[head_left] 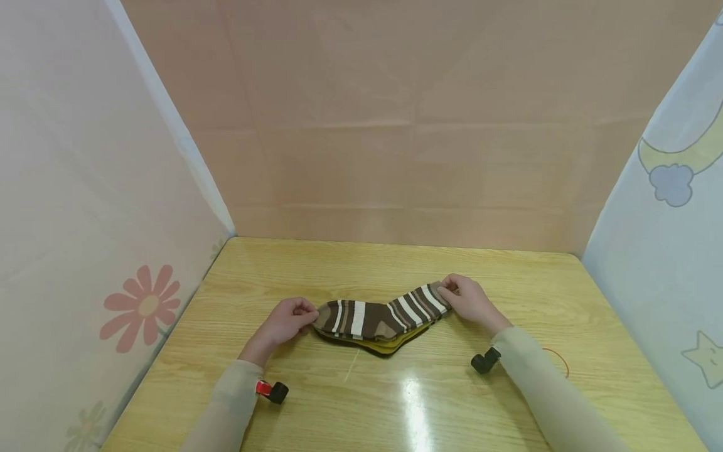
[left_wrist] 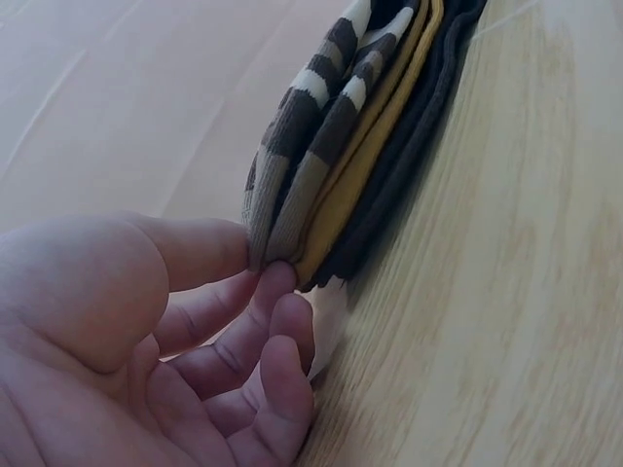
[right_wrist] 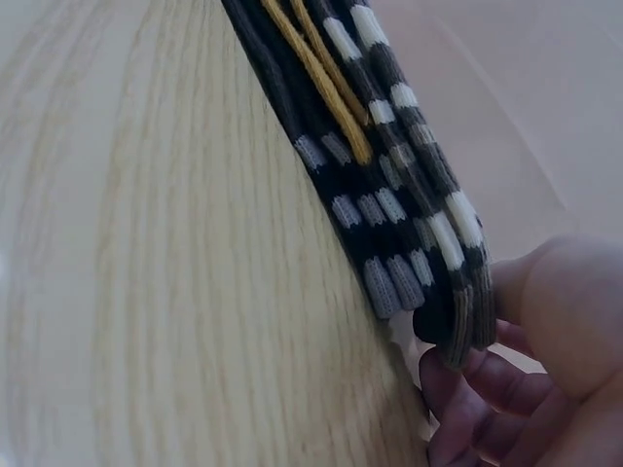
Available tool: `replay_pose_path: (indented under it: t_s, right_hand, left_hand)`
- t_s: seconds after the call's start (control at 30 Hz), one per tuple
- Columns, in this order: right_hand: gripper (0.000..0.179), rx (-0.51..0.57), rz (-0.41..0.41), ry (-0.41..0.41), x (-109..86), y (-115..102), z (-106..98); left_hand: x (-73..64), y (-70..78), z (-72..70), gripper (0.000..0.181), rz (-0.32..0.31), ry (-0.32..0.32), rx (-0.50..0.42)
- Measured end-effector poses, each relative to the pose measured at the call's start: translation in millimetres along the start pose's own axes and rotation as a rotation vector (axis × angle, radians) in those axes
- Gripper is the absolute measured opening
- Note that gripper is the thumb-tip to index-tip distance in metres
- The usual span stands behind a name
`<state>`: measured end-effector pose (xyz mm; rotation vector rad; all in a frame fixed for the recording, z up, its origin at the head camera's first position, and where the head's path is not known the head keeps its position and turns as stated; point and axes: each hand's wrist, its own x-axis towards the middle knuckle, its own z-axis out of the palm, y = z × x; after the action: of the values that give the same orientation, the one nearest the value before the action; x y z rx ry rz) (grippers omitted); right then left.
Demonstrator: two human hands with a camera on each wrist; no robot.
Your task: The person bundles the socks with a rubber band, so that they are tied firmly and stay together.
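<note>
Brown-and-white striped socks [head_left: 369, 319] lie on top of a stack, toe to the left and cuff to the right. Beneath them show mustard socks [left_wrist: 341, 199], and dark socks [right_wrist: 282, 92] with grey bands near the cuff form the bottom layer. My left hand [head_left: 287, 321] pinches the striped toe end between thumb and fingertips, its other fingers curled below. At the opposite end, my right hand [head_left: 467, 300] pinches the striped cuffs, thumb on the upper face and fingers under the edge. In the right wrist view, the mustard cuffs end short of the others.
The stack sits on a wood-grain table [head_left: 316, 408]. A beige sheet [head_left: 361, 125] hangs behind it, with patterned white sheets [head_left: 73, 188] at the left and right sides. A thin red loop [head_left: 559, 356] lies beside the right sleeve.
</note>
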<state>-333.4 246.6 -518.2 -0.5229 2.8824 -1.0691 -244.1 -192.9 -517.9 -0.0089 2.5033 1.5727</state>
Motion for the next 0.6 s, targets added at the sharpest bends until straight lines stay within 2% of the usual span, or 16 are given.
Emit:
replay_pose_path:
  t_s: [0.37, 0.6]
  right_hand:
    - [0.018, 0.005, 0.016, 0.011, -0.4, 0.3, -1.8]
    - [0.023, 0.007, 0.055, 0.009, -6.7, 0.8, -6.0]
  left_hand:
    - [0.7, 4.4, 0.8, 0.011, -0.008, 0.021, 0.02]
    - [-0.7, 5.9, 0.9, 0.011, -0.007, 0.024, 0.014]
